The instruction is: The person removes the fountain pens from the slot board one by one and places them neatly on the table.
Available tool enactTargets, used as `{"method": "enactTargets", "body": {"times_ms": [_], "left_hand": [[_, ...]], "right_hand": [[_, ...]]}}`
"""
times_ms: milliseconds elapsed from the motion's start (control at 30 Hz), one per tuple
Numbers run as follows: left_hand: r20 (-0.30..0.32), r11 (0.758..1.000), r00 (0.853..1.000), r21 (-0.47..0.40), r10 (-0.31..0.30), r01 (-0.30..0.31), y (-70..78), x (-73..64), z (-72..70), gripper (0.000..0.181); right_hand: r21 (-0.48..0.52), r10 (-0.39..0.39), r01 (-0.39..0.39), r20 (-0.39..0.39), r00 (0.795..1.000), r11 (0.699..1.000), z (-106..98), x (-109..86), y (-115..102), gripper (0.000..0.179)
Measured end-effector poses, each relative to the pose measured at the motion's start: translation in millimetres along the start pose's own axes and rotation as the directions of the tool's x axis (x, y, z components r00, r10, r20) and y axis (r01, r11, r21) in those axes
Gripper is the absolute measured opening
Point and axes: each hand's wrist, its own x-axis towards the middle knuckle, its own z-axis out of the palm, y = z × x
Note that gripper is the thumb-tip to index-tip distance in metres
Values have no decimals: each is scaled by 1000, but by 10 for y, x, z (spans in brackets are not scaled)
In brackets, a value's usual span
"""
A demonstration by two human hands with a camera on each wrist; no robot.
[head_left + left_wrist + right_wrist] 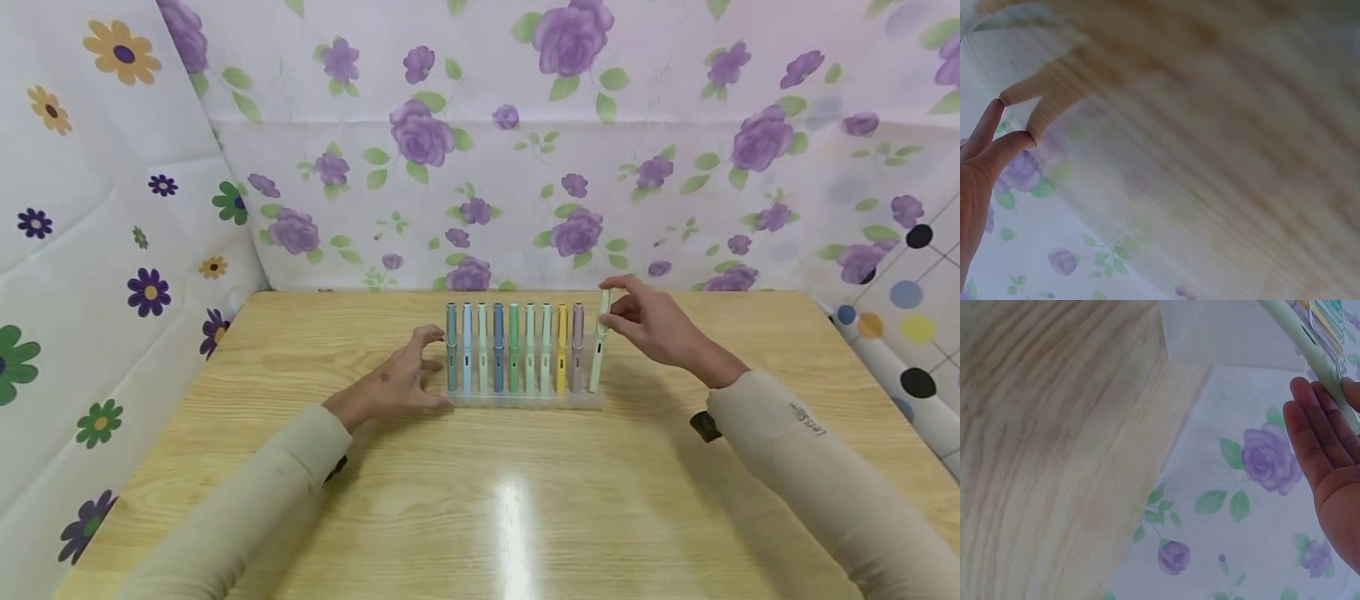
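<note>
A clear pen rack (525, 401) stands on the table with a row of upright capped pens, among them blue, green, yellow and mauve ones. At its left end my left hand (401, 375) holds the rack, thumb at the base's front corner and fingers curved around the side. In the left wrist view, two fingertips (1030, 140) meet a shiny surface. My right hand (652, 323) pinches the cap of a pale green pen (597, 358) at the rack's right end. That pen leans right, its lower end at the base. The right wrist view shows the same pen (1310, 347) against the fingers.
The wooden table (420, 508) reaches back to a flowered cloth (495, 167). Another flower-printed cloth (97, 250) hangs on the left. A dotted covering (915, 325) borders the right side. Small dark pieces (705, 427) show below both wrists.
</note>
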Motion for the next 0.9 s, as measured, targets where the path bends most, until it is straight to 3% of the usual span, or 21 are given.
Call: {"method": "enactTargets", "body": {"times_ms": [233, 633, 900], "left_hand": [[11, 999, 999, 13, 37, -38, -32, 19, -7, 97], [-4, 1000, 1000, 15, 18, -18, 5, 2, -40, 99], [7, 1000, 1000, 11, 26, -26, -9, 11, -22, 97]], "right_hand": [[22, 28, -28, 16, 999, 999, -59, -34, 48, 47], [63, 120, -127, 110, 987, 990, -66, -118, 186, 49], [53, 159, -166, 124, 980, 985, -57, -228, 338, 51]]}}
